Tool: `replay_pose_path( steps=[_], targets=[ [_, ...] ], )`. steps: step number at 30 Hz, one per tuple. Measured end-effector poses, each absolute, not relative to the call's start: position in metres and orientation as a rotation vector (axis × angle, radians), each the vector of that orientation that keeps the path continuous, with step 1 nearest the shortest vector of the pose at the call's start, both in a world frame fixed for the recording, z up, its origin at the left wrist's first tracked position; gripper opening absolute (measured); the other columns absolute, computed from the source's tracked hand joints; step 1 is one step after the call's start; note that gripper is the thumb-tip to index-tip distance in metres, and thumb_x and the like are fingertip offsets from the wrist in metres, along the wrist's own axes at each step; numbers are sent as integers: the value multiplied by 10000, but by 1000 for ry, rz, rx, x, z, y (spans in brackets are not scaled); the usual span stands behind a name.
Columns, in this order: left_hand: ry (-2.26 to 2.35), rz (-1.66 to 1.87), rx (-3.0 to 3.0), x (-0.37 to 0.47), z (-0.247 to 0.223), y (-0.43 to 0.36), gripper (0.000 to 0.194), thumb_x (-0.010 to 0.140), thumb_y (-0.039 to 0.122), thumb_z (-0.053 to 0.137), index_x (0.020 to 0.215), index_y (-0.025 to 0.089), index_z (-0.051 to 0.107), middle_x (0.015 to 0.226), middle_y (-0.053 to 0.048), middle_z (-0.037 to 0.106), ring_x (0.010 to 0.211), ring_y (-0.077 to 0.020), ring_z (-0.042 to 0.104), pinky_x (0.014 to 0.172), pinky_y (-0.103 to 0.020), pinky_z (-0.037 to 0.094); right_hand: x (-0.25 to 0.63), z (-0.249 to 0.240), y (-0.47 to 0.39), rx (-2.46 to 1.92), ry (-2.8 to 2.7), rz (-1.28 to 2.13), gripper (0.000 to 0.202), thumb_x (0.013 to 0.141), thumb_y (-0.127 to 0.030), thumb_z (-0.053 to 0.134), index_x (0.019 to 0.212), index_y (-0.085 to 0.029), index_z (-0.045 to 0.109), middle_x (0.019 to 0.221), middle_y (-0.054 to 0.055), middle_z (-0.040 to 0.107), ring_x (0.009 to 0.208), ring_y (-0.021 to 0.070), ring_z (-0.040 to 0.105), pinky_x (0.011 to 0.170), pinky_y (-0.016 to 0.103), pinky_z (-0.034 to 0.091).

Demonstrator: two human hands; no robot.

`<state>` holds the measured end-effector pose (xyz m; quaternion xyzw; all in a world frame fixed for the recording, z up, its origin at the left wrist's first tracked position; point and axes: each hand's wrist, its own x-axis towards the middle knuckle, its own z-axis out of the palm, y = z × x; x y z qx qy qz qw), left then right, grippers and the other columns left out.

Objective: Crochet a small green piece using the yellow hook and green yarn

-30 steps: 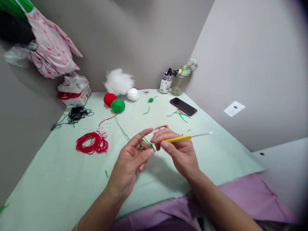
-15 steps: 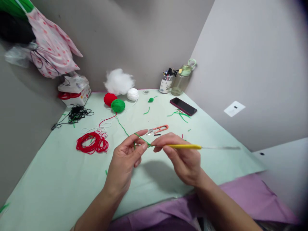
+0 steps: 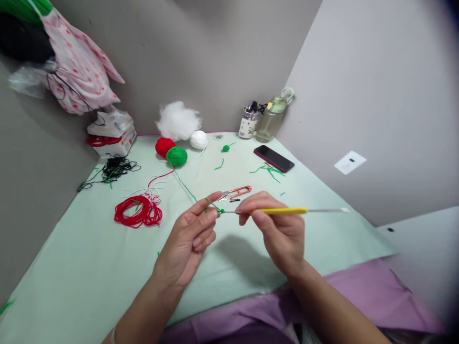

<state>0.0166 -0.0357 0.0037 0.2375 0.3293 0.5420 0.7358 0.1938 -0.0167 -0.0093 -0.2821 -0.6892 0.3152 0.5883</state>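
The pale green table [image 3: 107,267] spreads out beneath my forearms, with the pink dotted bag [image 3: 79,67] hanging by the wall past its far left corner. Over the near middle are my two grips. My right grip [image 3: 281,234] is clamped around the yellow-handled crochet hook [image 3: 287,211], which lies nearly level, one metal end pointing right and the other left. My left grip [image 3: 186,234] has thumb and fingers pinched together on the green yarn work, forefinger stretched out with a strand across it.

At the back, a white fluff of stuffing [image 3: 179,120] sits behind the yarn balls, and the bottle [image 3: 267,126] stands upright next to the pen cup [image 3: 247,128]. A coil of red yarn [image 3: 143,210] lies to my left, and the dark phone [image 3: 274,158] lies flat on the far right. The red ball [image 3: 164,146], green ball [image 3: 177,156] and white ball [image 3: 198,140] cluster together; a green strand [image 3: 185,185] runs from the green one to my left grip. Orange-handled snips [image 3: 241,191] rest just beyond my fingers. Smallest is the green yarn work [image 3: 222,211], a tiny knot at my left fingertips, met by the hook's left end.
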Motion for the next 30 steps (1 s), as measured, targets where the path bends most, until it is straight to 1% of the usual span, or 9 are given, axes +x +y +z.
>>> replay_pose_path(
  steps=[3, 6, 10, 12, 14, 18, 21, 27, 30],
  targets=[
    [779, 1245, 598, 19, 4, -37, 346, 790, 187, 888, 1129, 219, 826, 694, 74, 510, 453, 15, 230, 424, -127, 234, 190, -6, -12, -625, -1509, 922, 173, 1037, -275, 635, 1021, -249, 805, 908, 62, 762, 819, 203, 689, 719, 361, 578],
    [817, 1242, 674, 24, 4, -40, 342, 792, 218, 897, 1126, 252, 835, 782, 44, 592, 461, 24, 309, 436, -124, 260, 188, -6, -11, -649, -1551, 877, 149, 1023, -260, 659, 1027, -247, 807, 937, 62, 786, 801, 193, 691, 718, 353, 579],
    [869, 1298, 659, 30, 1, -42, 364, 777, 235, 916, 1131, 243, 833, 794, 43, 598, 465, 30, 341, 437, -118, 260, 188, -12, -17, -665, -1776, 507, 216, 1018, -138, 633, 1134, -239, 784, 974, 72, 785, 864, 196, 723, 772, 353, 606],
    [846, 1288, 592, 31, 0, -42, 397, 789, 240, 908, 1175, 225, 815, 733, 59, 565, 454, 29, 306, 431, -113, 243, 188, -16, -20, -651, -1905, 221, 287, 992, -83, 646, 1212, -220, 769, 1088, 108, 780, 965, 218, 733, 827, 366, 618],
    [779, 1235, 510, 30, -1, -42, 415, 801, 221, 892, 1205, 190, 801, 691, 73, 535, 445, 26, 249, 423, -111, 238, 189, -18, -20, -643, -1917, 121, 325, 976, -67, 658, 1240, -224, 763, 1135, 115, 769, 996, 227, 735, 844, 368, 622],
    [684, 1200, 417, 23, -1, -38, 332, 771, 125, 873, 1100, 113, 830, 648, 92, 474, 445, 25, 170, 404, -105, 243, 195, -16, -15, -690, -1626, 597, 212, 1020, -144, 631, 1099, -256, 793, 924, 48, 757, 867, 194, 710, 785, 348, 594],
    [706, 1242, 438, 22, 0, -38, 276, 770, 121, 869, 1045, 143, 846, 689, 75, 515, 432, 37, 209, 405, -103, 255, 197, -11, -11, -646, -1413, 940, 169, 1039, -265, 637, 1022, -267, 805, 796, 19, 710, 774, 177, 657, 704, 326, 552],
    [816, 1238, 616, 31, -2, -44, 335, 802, 174, 877, 1125, 257, 837, 837, 43, 590, 461, 45, 347, 447, -111, 280, 191, -11, -12, -636, -1520, 997, 141, 1011, -258, 690, 1033, -256, 829, 968, 52, 798, 893, 180, 706, 807, 327, 580],
    [811, 1215, 622, 28, -1, -44, 285, 829, 204, 860, 1111, 238, 840, 813, 48, 565, 455, 49, 327, 452, -120, 266, 195, -11, -11, -631, -1456, 1085, 159, 1032, -281, 658, 1031, -250, 814, 944, 39, 786, 791, 148, 706, 755, 300, 603]
  ],
)
